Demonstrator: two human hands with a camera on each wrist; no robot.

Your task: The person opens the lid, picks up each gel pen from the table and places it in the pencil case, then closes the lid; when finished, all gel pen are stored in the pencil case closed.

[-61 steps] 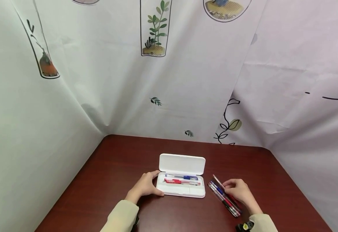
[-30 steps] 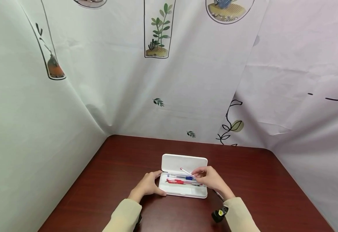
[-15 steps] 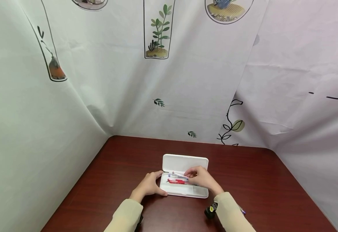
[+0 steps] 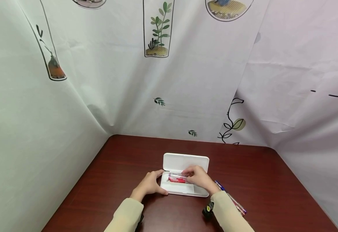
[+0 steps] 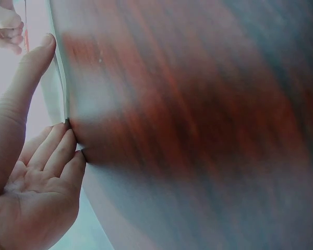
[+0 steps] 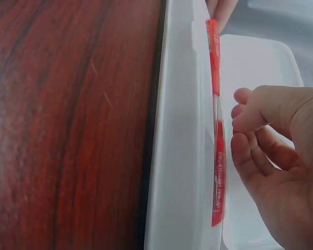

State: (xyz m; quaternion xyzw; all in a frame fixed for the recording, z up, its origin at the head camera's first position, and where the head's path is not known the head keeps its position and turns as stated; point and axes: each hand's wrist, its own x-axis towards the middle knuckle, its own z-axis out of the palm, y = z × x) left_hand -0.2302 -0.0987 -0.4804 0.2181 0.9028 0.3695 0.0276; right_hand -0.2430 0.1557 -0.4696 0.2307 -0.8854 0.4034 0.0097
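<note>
Looking first at the left side, we find the left grip closed on the left end of the white case — thumb at the near left corner, fingers at the far left corner. The case sits on the dark red-brown counter, with its lid raised along the far side. Inside the tray we note a red pen lying left to right; clear-barrelled pens lie just beyond it on the far side. The near strip of the tray shows bare white plastic.

The right grip is positioned over the right half of the case, at the right ends of these pens, and covers part of them. Its fingers are curled, with the thumb close to the forefinger; we cannot tell whether a pen is pinched between them. In the right wrist view we observe pale lettering on a red section of pen.

To the right of the case, we locate loose pens on the counter, set at a slant and partly hidden by the right sleeve. Beyond the counter's far edge hangs a white cloth with printed plants.
</note>
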